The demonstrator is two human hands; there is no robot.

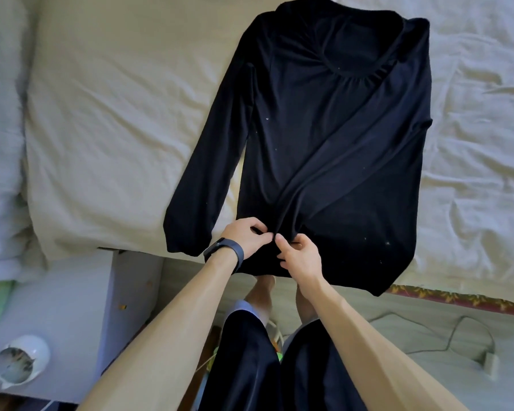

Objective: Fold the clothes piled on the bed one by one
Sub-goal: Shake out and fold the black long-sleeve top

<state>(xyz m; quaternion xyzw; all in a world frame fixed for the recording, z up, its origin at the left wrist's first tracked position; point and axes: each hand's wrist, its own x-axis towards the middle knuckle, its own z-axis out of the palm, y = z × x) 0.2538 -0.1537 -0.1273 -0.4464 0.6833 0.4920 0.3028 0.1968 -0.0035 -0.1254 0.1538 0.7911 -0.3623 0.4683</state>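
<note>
Left hand (245,237), right hand (300,256) pinch black top (324,137) hem; no writing legible.

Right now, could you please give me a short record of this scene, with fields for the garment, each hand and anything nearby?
garment: black long-sleeved top, spread on the bed, neckline at the far end
sleeves: one lies straight along the garment's side; the other is folded diagonally across the front toward the hem
left hand: pinches fabric at the hem; black wristband on the wrist
right hand: pinches fabric at the hem, close beside the left hand
beside the bed: white container
</note>
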